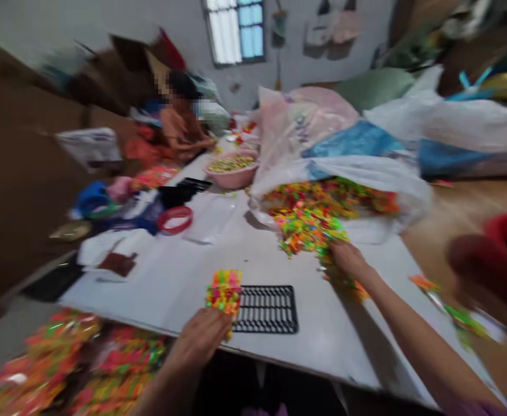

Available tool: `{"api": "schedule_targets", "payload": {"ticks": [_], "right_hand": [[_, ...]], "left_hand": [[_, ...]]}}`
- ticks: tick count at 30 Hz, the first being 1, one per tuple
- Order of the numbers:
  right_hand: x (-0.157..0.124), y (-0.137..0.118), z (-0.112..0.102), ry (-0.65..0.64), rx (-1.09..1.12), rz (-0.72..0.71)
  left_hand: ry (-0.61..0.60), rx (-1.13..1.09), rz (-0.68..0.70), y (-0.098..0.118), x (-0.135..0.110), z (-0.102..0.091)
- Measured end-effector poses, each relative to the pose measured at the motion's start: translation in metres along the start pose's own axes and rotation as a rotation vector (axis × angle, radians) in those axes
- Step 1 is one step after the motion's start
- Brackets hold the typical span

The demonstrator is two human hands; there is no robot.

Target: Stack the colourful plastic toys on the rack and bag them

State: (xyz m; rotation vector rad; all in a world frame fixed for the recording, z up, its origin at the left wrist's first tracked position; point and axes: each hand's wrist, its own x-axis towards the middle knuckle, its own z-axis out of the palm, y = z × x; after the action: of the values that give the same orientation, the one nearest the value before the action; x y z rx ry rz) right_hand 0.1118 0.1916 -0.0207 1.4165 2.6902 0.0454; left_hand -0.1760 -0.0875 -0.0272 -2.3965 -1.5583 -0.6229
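My left hand (201, 338) rests at the near edge of the white table (171, 277), its fingers on the left end of a black grid tray (266, 309) whose left part is filled with small bright plastic pieces (224, 290). My right hand (346, 258) reaches into the heap of loose neon pieces (309, 222) spilling from a clear plastic bag (366, 179). Its fingers are curled into the pieces; the picture is smeared by motion.
Another person (182, 121) sits at the far end by a pink bowl (233, 167) of pieces. A red ring (174, 219), dark items and papers lie at left. Filled colourful packs (84, 358) pile below the near edge. Large bags stand at right.
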Motion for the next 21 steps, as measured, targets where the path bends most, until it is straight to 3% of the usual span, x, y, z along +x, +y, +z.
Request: {"api": "schedule_targets", "payload": {"ticks": [2, 4, 11, 16, 21], "right_hand": [[-0.024, 0.019, 0.002, -0.066, -0.020, 0.047], [-0.027, 0.024, 0.005, -0.095, -0.024, 0.064], [-0.031, 0.011, -0.003, -0.086, -0.012, 0.113], [-0.046, -0.023, -0.019, 0.042, 0.085, 0.088], [-0.046, -0.082, -0.018, 0.095, 0.406, -0.024]], "left_hand": [[-0.013, -0.038, -0.021, -0.004, -0.004, -0.002], [-0.034, -0.074, -0.033, -0.005, -0.011, -0.005], [-0.079, -0.070, 0.002, -0.012, -0.030, -0.011], [-0.035, -0.055, -0.076, -0.012, -0.020, -0.008], [-0.059, 0.068, -0.040, 0.001, -0.012, -0.012]]}}
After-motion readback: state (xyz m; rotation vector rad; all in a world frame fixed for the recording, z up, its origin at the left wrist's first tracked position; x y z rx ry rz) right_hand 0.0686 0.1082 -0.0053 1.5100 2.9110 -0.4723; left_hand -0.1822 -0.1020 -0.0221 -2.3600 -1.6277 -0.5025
